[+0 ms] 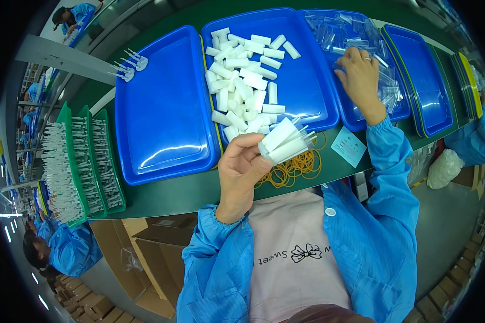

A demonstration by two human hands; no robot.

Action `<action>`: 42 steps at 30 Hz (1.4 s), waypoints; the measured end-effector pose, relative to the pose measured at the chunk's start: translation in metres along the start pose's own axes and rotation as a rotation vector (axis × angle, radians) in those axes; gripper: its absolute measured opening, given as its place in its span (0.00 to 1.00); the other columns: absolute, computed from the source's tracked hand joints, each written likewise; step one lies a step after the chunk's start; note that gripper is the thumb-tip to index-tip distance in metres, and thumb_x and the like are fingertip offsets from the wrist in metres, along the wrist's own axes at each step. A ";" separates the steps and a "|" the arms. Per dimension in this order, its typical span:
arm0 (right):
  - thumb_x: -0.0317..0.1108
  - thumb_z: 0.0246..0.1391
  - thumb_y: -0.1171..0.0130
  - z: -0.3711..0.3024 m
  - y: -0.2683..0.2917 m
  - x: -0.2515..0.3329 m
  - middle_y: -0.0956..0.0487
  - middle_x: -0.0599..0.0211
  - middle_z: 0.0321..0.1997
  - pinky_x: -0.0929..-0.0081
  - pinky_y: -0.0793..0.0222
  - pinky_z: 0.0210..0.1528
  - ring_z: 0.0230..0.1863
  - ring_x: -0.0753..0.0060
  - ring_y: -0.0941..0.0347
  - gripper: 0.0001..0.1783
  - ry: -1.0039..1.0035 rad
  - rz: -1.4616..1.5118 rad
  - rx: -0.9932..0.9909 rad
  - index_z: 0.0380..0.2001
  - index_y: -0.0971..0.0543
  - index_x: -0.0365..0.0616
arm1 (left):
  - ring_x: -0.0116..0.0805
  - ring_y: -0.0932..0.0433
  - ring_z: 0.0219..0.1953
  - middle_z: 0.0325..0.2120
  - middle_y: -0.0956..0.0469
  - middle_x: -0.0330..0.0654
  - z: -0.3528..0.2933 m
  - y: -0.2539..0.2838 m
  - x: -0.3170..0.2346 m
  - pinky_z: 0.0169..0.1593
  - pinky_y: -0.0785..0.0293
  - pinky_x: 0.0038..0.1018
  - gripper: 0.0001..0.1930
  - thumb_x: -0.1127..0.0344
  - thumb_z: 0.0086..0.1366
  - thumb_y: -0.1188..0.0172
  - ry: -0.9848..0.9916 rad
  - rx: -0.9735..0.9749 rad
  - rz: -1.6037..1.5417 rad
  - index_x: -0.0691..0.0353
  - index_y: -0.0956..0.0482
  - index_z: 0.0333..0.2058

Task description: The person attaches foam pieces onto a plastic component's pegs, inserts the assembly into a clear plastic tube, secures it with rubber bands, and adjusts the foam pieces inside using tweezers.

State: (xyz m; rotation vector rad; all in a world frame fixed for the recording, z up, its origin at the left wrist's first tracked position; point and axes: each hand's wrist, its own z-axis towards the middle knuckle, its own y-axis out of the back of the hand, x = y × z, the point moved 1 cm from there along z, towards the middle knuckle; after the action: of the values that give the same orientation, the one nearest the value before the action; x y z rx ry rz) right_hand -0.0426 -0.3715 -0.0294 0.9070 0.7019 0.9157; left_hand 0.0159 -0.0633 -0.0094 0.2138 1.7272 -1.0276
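Note:
Close in front of me, my left hand [242, 169] is closed around a white plastic piece [285, 141] with a block-like body and thin, pale prongs pointing to the right. Whether it is one part or several together, I cannot tell. My right hand [359, 78], with a ring on one finger, reaches into a blue tray [350, 110] of clear plastic pieces [385, 89]. Its fingers are bent down among them, and whatever lies between the fingertips is hidden. Left of that, another blue tray [307, 99] holds a heap of white blocks [245, 81].
Yellow rubber bands [296, 168] and a pale blue paper slip [348, 146] lie at the green table's near edge. A blue tray [161, 118] bears two pronged white parts [137, 60] at its corner. Green racks [83, 164] stand left; stacked trays [428, 81] stand right.

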 end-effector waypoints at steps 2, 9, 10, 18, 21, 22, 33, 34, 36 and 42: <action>0.32 0.41 0.35 -0.001 0.007 0.005 0.26 0.68 0.37 0.64 0.39 0.43 0.42 0.63 0.32 0.14 0.087 0.053 0.003 0.35 0.22 0.47 | 0.33 0.27 0.47 0.44 0.25 0.46 0.000 0.003 0.002 0.50 0.30 0.27 0.20 0.72 0.58 0.37 -0.024 -0.030 0.021 0.67 0.32 0.48; 0.27 0.46 0.40 -0.006 0.053 0.010 0.23 0.64 0.33 0.67 0.34 0.43 0.38 0.62 0.28 0.13 -0.102 0.559 -0.276 0.38 0.23 0.43 | 0.33 0.28 0.49 0.48 0.29 0.47 0.001 0.000 0.003 0.51 0.31 0.28 0.24 0.73 0.59 0.40 -0.059 -0.014 0.051 0.67 0.36 0.53; 0.26 0.47 0.42 -0.005 0.053 0.006 0.23 0.65 0.34 0.70 0.33 0.43 0.38 0.65 0.27 0.14 -0.068 0.542 -0.289 0.40 0.24 0.43 | 0.34 0.29 0.49 0.49 0.31 0.47 0.001 -0.003 0.001 0.51 0.31 0.28 0.27 0.73 0.59 0.40 -0.080 -0.011 0.089 0.67 0.38 0.56; 0.24 0.52 0.45 -0.031 0.079 0.035 0.23 0.60 0.40 0.77 0.30 0.44 0.41 0.73 0.25 0.16 -0.528 1.624 -0.209 0.45 0.29 0.37 | 0.36 0.29 0.48 0.49 0.35 0.47 -0.003 -0.003 0.005 0.49 0.27 0.30 0.28 0.68 0.61 0.41 -0.249 0.051 0.484 0.67 0.39 0.58; 0.23 0.51 0.43 -0.045 0.106 0.058 0.24 0.56 0.41 0.76 0.29 0.45 0.42 0.69 0.25 0.19 -0.456 1.665 -0.118 0.47 0.32 0.34 | 0.36 0.29 0.47 0.48 0.34 0.49 -0.003 -0.009 0.000 0.48 0.27 0.30 0.26 0.66 0.60 0.39 -0.349 0.037 0.572 0.66 0.35 0.56; 0.24 0.50 0.42 -0.046 0.112 0.063 0.24 0.56 0.41 0.76 0.29 0.45 0.42 0.69 0.25 0.21 -0.380 1.633 -0.116 0.48 0.32 0.35 | 0.37 0.28 0.46 0.47 0.33 0.49 -0.004 -0.010 -0.002 0.47 0.27 0.29 0.25 0.66 0.60 0.39 -0.386 0.035 0.640 0.67 0.33 0.55; 0.25 0.48 0.37 -0.052 0.116 0.073 0.23 0.57 0.40 0.74 0.29 0.47 0.42 0.69 0.24 0.24 -0.274 1.745 0.053 0.49 0.33 0.36 | 0.38 0.28 0.44 0.43 0.32 0.49 -0.011 -0.021 -0.021 0.47 0.28 0.29 0.26 0.75 0.46 0.34 -0.585 0.128 0.984 0.68 0.26 0.47; 0.25 0.48 0.37 -0.052 0.117 0.074 0.23 0.57 0.40 0.73 0.29 0.47 0.42 0.69 0.24 0.24 -0.251 1.748 0.057 0.49 0.33 0.36 | 0.38 0.28 0.44 0.43 0.32 0.49 -0.011 -0.021 -0.022 0.47 0.28 0.29 0.26 0.75 0.46 0.34 -0.585 0.127 0.983 0.68 0.26 0.47; 0.25 0.48 0.37 -0.051 0.118 0.074 0.23 0.57 0.40 0.73 0.29 0.47 0.42 0.69 0.24 0.24 -0.229 1.751 0.065 0.48 0.33 0.35 | 0.37 0.27 0.41 0.42 0.31 0.49 -0.009 -0.021 -0.023 0.44 0.26 0.28 0.24 0.77 0.45 0.35 -0.575 0.197 0.956 0.68 0.24 0.46; 0.24 0.48 0.37 -0.049 0.120 0.075 0.24 0.55 0.41 0.71 0.28 0.47 0.43 0.67 0.24 0.22 -0.122 1.744 0.060 0.46 0.33 0.35 | 0.37 0.26 0.40 0.42 0.32 0.48 0.001 -0.018 -0.034 0.43 0.23 0.30 0.22 0.77 0.45 0.36 -0.650 0.343 1.110 0.68 0.22 0.44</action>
State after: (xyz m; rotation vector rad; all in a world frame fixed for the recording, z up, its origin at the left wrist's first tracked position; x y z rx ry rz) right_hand -0.0925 -0.2509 0.0446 1.5757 -0.3988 2.2977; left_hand 0.0201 -0.0638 0.0284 0.8399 0.6221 -0.4378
